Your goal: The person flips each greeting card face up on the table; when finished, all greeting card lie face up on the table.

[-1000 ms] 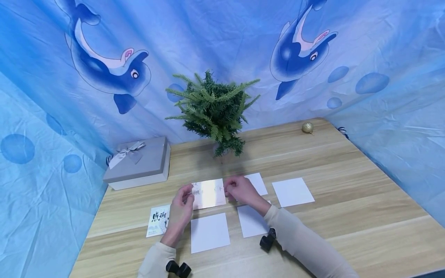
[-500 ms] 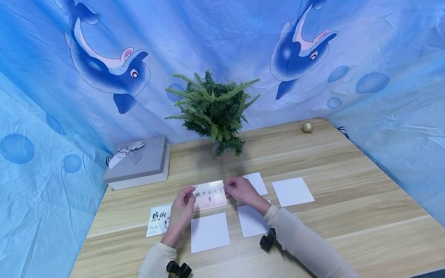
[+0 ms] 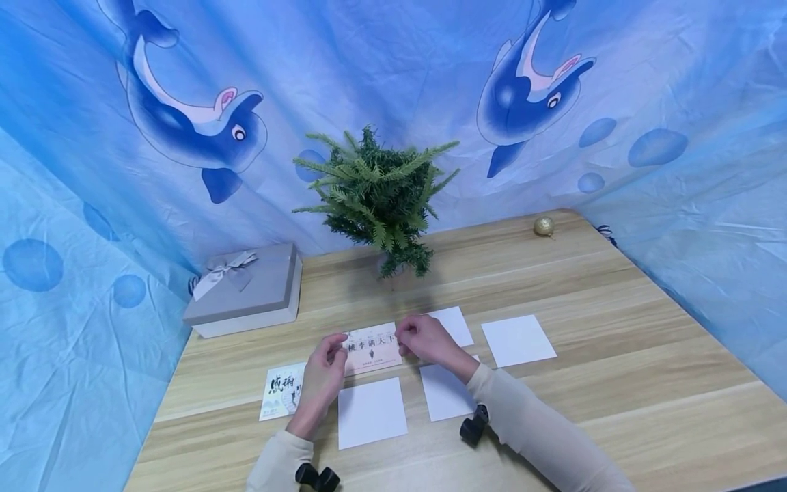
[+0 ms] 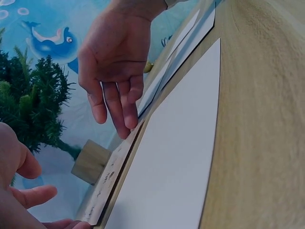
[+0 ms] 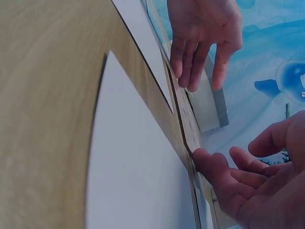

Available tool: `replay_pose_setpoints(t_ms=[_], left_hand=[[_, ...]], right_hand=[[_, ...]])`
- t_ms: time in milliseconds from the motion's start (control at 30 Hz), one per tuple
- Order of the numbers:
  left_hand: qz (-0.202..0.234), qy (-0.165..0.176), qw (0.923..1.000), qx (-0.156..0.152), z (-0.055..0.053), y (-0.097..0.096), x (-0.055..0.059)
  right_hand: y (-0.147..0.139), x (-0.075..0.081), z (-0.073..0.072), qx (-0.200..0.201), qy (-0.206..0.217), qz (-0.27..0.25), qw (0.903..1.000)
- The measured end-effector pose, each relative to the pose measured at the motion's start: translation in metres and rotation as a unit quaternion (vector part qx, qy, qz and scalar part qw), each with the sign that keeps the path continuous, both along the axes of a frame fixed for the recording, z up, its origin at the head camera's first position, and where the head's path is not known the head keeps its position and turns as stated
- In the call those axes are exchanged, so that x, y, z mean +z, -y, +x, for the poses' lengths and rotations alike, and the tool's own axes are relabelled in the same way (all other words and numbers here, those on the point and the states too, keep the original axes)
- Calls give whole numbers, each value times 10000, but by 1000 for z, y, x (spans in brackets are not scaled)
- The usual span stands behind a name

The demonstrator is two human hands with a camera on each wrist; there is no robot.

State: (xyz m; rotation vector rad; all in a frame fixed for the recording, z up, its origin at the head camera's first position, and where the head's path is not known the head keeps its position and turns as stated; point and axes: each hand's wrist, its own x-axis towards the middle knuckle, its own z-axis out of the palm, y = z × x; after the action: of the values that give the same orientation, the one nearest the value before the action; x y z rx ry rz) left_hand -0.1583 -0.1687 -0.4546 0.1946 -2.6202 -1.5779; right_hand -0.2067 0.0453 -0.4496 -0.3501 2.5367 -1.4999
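Observation:
A pale pink card printed with dark Chinese characters (image 3: 371, 348) lies on the wooden table between my two hands. My left hand (image 3: 322, 372) has its fingertips at the card's left edge, thumb held apart. At the right edge are the fingertips of my right hand (image 3: 427, 338). Both wrist views show loose, gently bent fingers reaching the card's ends, not wrapped round it. Just in front of the printed card is a blank white card (image 3: 371, 413). A second blank card (image 3: 443, 393) lies partly under my right forearm. Left of my left hand sits another card with brush lettering (image 3: 279, 389).
More blank cards lie to the right, one behind my right hand (image 3: 453, 324) and one farther out (image 3: 519, 339). A grey gift box with a ribbon (image 3: 246, 287) stands back left. A small evergreen tree (image 3: 381, 184) rises behind the cards. A gold ball (image 3: 544, 226) rests back right.
The printed card has tilted out of the glare, so its lettering now reads clearly, and shifted slightly toward me. My left hand has moved a little right; my right hand is nearly still.

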Motion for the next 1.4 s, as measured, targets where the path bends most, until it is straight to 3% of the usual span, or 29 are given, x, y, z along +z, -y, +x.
replay_pose_setpoints(t_ms=[700,1400], left_hand=[[-122,41,9999,-23,0,0,-2],[-122,-7,9999,-32,1,2,1]], right_hand=[[0,1,3,3,238,-174,9996],[-1,3,4,21,178,-76,9998]])
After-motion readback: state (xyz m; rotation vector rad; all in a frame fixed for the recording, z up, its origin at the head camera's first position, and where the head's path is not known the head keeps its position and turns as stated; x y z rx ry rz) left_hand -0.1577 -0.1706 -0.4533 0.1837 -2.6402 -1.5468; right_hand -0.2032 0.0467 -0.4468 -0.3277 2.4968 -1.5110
